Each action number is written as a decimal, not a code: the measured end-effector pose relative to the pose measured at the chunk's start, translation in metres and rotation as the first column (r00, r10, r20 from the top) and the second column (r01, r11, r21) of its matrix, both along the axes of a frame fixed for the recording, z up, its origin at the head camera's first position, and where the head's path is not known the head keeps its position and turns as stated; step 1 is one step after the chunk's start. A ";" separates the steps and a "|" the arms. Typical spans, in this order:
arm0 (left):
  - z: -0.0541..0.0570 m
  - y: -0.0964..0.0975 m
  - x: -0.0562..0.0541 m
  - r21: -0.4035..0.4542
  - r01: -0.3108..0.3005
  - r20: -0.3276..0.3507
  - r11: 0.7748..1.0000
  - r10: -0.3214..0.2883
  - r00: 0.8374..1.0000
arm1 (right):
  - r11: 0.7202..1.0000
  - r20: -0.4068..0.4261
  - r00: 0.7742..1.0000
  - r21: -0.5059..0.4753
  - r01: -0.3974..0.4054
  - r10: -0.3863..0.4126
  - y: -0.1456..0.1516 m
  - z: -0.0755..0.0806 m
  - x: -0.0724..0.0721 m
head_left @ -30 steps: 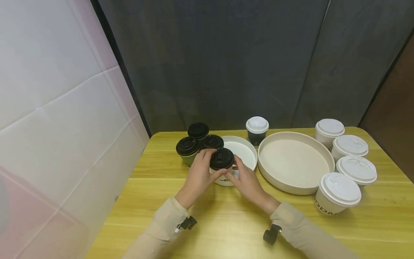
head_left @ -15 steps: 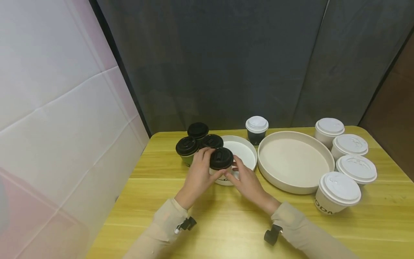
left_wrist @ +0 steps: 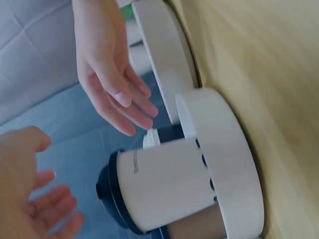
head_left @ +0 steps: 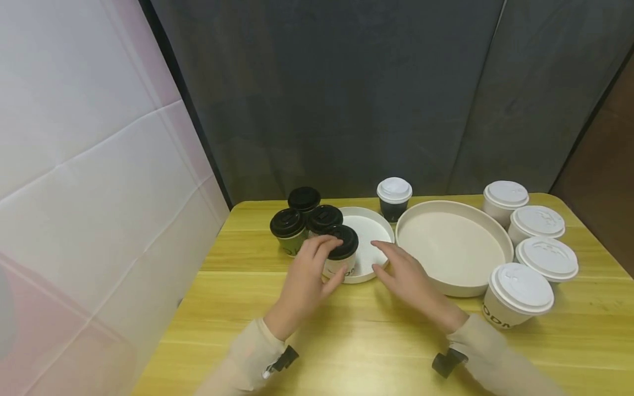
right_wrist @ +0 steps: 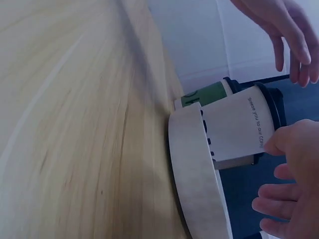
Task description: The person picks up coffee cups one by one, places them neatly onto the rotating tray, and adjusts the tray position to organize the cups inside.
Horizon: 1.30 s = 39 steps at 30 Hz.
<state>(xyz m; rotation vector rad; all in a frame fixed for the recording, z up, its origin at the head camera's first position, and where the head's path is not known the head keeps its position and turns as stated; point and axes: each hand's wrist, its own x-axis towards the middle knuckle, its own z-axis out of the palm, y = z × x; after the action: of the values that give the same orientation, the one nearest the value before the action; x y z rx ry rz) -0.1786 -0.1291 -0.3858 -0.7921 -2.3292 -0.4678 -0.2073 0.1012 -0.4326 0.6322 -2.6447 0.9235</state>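
A white paper cup (head_left: 342,267) with a black lid stands upright inside the small round white tray (head_left: 369,234), at its front left. My left hand (head_left: 303,283) hovers beside this cup with loosely bent fingers; the left wrist view shows a gap between that hand (left_wrist: 25,199) and the lid (left_wrist: 112,194). Over the tray's right front rim is my right hand (head_left: 411,280), fingers spread and holding nothing. Just behind the white cup is another black-lidded cup (head_left: 324,218). Both hands are off the cups.
Left of the tray stand a green cup (head_left: 289,234) and a further black-lidded cup (head_left: 304,199). A dark cup with a white lid (head_left: 394,199) is at the back. The larger beige tray (head_left: 453,247) sits right, beside several white-lidded cups (head_left: 520,291).
Both hands have let go of the white cup, which stays in the small tray. My right hand has moved right, and the left has drawn slightly back toward me.
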 end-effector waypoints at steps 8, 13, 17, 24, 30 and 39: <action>-0.017 0.016 0.020 -0.276 0.156 0.091 0.948 -0.136 0.987 | 0.971 -0.113 0.991 0.234 -0.043 0.071 0.016 -0.004 0.009; -0.043 0.021 0.021 -0.386 0.187 0.245 0.903 -0.095 0.965 | 0.924 -0.158 0.982 0.380 -0.039 0.106 0.023 -0.011 0.012; -0.061 0.020 0.022 -0.423 0.180 0.284 0.888 -0.058 0.957 | 0.894 -0.183 0.974 0.447 -0.037 0.131 0.028 -0.018 0.013; -0.072 0.022 0.024 -0.445 0.172 0.288 0.879 -0.041 0.957 | 0.887 -0.191 0.969 0.459 -0.053 0.157 0.032 -0.025 0.012; -0.068 0.024 0.024 -0.432 0.162 0.309 0.887 -0.024 0.951 | 0.887 -0.173 0.971 0.457 -0.068 0.163 0.032 -0.024 0.013; -0.063 0.018 0.022 -0.427 0.137 0.321 0.894 0.008 0.947 | 0.894 -0.177 0.967 0.440 -0.087 0.181 0.026 -0.025 0.017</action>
<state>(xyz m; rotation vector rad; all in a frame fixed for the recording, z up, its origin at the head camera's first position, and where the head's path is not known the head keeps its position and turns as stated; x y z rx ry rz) -0.1561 -0.1112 -0.4487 -1.0762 -2.7664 -0.0816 -0.1903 0.1275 -0.4578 0.9669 -2.6400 0.2668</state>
